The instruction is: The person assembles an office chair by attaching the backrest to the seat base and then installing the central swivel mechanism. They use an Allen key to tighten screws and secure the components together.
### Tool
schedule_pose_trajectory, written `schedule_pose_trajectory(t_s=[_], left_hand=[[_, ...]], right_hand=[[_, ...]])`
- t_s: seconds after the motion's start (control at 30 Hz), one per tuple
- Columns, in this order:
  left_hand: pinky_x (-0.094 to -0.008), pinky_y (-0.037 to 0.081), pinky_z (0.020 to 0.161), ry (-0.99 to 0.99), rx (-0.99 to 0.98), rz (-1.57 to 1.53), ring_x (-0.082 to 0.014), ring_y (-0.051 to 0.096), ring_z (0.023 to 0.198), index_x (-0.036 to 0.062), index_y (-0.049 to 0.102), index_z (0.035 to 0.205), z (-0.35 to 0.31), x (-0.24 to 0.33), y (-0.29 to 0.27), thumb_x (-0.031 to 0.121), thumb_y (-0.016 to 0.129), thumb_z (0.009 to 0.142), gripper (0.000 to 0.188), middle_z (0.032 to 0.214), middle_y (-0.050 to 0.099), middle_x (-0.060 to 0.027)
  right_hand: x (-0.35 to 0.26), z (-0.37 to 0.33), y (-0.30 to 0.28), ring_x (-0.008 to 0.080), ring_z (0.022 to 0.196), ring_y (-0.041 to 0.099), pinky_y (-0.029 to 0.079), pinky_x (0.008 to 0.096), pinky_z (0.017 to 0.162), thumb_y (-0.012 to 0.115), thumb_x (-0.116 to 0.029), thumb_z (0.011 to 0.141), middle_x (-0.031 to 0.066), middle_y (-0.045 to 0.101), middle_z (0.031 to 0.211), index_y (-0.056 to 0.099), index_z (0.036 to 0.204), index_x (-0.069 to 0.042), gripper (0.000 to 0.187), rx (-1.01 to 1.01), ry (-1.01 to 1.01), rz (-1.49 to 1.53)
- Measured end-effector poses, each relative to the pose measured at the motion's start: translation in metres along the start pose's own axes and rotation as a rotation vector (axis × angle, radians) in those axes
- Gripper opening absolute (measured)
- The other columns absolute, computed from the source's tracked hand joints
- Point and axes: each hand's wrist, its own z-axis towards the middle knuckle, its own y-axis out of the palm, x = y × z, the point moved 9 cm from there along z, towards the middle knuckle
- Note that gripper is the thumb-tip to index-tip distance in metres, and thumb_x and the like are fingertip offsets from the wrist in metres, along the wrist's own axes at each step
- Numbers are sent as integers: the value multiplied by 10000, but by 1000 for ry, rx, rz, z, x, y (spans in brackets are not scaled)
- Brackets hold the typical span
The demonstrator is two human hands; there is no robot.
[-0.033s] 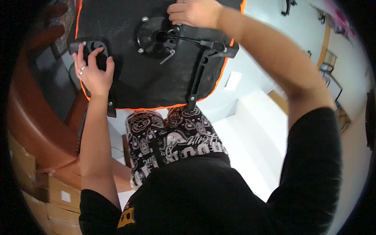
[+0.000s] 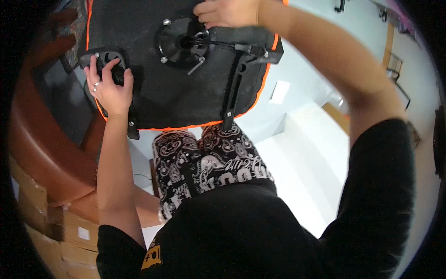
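An upturned black chair seat [image 2: 153, 100] with orange piping lies before me, its underside up. Bolts ring the round black mounting plate [image 2: 174, 49] at its middle. A small hex key [image 2: 194, 68] sticks out from the plate's lower right bolt. My right hand [image 2: 227, 13] is closed by the upper right of the plate, fingers curled; whatever they grip is hidden. On the left armrest bracket [image 2: 111, 56] rests my left hand [image 2: 111, 88], fingers spread and holding nothing. A lever [image 2: 251, 50] runs from the plate toward the right armrest bracket [image 2: 234, 88].
A brown leather seat [image 2: 51, 158] curves along the left, above several cardboard boxes [image 2: 79, 228]. White foam or board [image 2: 306, 158] stands to my right, with a white paper slip [image 2: 279, 92] beyond. My legs are against the chair seat's near edge.
The chair seat and my right hand appear slightly farther up and left in view. My left hand stays on the bracket.
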Motion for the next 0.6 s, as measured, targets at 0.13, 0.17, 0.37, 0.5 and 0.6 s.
schedule_pose_trajectory(t_s=[0.13,0.17,0.37,0.5,0.6], left_hand=[[-518,218,1112,16,2,25,-444,259,1368,158,643,1118,11,-14,-19,252,741,756,386,1480,351,-183],[-515,207,1117,19,0,25,-442,247,1373,152,642,1121,12,-17,-20,252,742,758,389,1484,341,-190],[-525,185,1120,23,-35,-7,-440,210,1380,128,642,1087,18,-40,-25,221,732,741,369,1495,314,-178],[-525,180,1118,36,-56,-20,-434,201,1384,116,637,1094,21,-41,-19,223,726,763,359,1494,310,-185],[-523,180,1118,13,-61,13,-432,202,1384,120,636,1099,19,-49,-23,223,725,761,364,1495,307,-189]], right_hand=[[13,19,-20,229,899,592,489,376,792,542,-365,898,14,555,1003,562,956,-142,231,98,-194,-95],[14,24,-20,232,905,594,482,386,792,534,-368,903,14,555,1011,559,963,-147,230,93,-207,-101],[22,43,-14,209,890,620,419,418,771,497,-369,911,2,561,994,556,986,-193,200,91,-84,-84],[24,33,-16,180,871,625,385,382,773,506,-367,907,-16,576,1000,583,988,-210,192,85,98,-50],[24,35,-11,166,872,629,376,373,775,515,-375,904,-20,589,1007,608,980,-215,200,113,229,29]])
